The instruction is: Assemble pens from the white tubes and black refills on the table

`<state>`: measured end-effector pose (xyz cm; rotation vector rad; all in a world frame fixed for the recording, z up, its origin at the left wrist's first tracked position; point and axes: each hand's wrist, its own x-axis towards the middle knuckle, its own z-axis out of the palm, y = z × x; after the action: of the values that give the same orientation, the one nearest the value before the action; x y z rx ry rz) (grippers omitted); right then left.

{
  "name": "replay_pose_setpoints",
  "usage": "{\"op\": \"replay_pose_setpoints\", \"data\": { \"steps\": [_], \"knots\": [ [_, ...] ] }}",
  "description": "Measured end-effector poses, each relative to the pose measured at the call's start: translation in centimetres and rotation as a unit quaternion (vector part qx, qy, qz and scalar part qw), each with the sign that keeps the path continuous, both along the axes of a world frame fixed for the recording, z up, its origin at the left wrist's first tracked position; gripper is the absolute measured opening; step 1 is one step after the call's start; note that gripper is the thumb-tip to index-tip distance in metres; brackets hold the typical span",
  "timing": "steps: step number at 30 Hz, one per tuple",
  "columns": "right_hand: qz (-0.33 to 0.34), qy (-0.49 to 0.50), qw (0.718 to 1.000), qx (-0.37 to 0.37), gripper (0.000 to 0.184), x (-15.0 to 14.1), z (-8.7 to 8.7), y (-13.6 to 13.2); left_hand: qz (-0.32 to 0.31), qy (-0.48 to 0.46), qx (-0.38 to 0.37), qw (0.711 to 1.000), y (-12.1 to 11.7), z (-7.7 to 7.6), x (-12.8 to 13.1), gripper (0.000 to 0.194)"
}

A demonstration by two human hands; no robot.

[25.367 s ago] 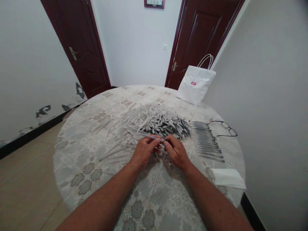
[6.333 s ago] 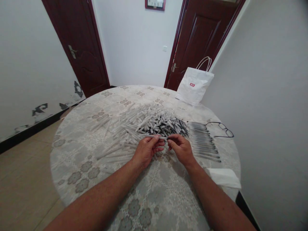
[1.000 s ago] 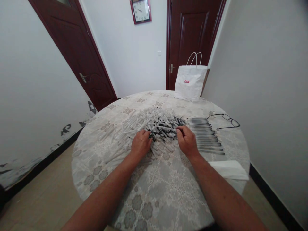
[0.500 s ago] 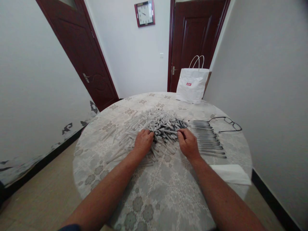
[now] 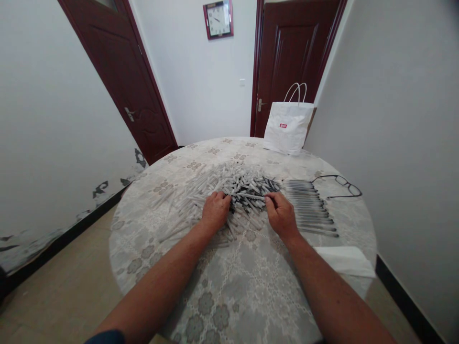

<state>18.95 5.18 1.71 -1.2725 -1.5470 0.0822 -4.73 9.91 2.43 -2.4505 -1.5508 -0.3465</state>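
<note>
My right hand point(image 5: 281, 213) pinches the right end of a slim, pale pen point(image 5: 251, 196) between thumb and forefinger, holding it nearly level above a heap. At the other end of that pen is my left hand point(image 5: 216, 209), its fingers curled together; whether they grip the pen or a small part is hidden. Beneath and behind both hands spreads the heap of loose pen parts point(image 5: 218, 179), mostly whitish tubes with black pieces in the middle. Close by my right hand, several assembled-looking pens point(image 5: 310, 210) with dark ends lie side by side in a row.
A round table with a flowered cloth point(image 5: 247, 286) carries everything. Black-framed glasses point(image 5: 344, 196) lie beyond the row of pens, and a folded white sheet point(image 5: 344, 261) rests near the right edge. A white paper bag point(image 5: 288, 128) stands at the back.
The pen's left end has come closer to my left fingers. Both hands otherwise keep almost the same place, and the view has shifted slightly.
</note>
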Motion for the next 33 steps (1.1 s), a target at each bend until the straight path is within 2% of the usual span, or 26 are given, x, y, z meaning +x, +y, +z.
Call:
{"op": "replay_pose_setpoints", "data": {
  "steps": [10,21,27,30,33],
  "knots": [
    [0.005,0.004,1.0,-0.004,0.021,-0.1,0.1,-0.1,-0.004,-0.04,-0.011,0.999,0.1,-0.4,-0.9,0.026],
    [0.011,-0.001,1.0,-0.004,0.021,-0.2,0.0,-0.1,-0.043,-0.131,-0.009,0.99,1.1,-2.3,-2.6,0.037],
    [0.012,0.005,1.0,-0.004,0.021,-0.2,-0.1,-0.1,-0.061,-0.155,-0.001,0.986,0.9,-1.8,-3.5,0.035],
    [0.014,0.009,1.0,-0.006,0.021,-0.2,-0.2,-0.1,-0.07,-0.153,-0.004,0.986,0.7,-1.6,-3.6,0.027],
    [0.021,0.039,0.998,-0.033,0.023,-0.2,-0.5,0.0,-0.091,-0.197,0.01,0.976,0.2,-1.2,-3.6,0.02]
  ]
}}
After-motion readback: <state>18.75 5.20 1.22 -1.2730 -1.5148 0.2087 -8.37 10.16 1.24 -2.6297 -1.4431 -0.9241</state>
